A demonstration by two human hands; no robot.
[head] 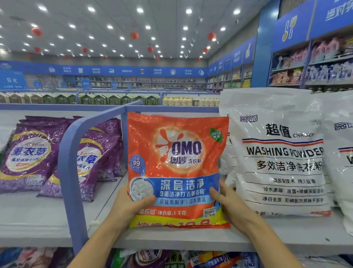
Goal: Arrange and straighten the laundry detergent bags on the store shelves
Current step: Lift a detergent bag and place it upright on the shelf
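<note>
The left hand (pixel 127 203) and the right hand (pixel 227 199) are both clamped on the lower corners of the orange bag (pixel 178 167), thumbs on its front face. The bag stands upright at the front of the top shelf (pixel 40 214), its bottom edge apparently on the shelf surface, just right of the blue divider (pixel 68 163) and just left of the white bag (pixel 278 153).

Risks, as judged from this position:
- The grip is low. The upper part of the bag is unsupported and may fold or tip forward off the shelf edge on release.
- The right hand sits close to the white bag. A sideways correction may push that bag out of line.
- The film is glossy and creased. The thumbs may slip if pressure drops.

Legible markings:
- Orange bag: "OMO", "99", Chinese text including "深层洁净", a net-weight line reading 1 千克, and a small price sticker.
- White bag: "超值", "CHAOZH…", "WASHING POWDER".
- Purple bags (pixel 27 154), left of the divider: "薰衣草"; the brand name is too blurred to read.
</note>
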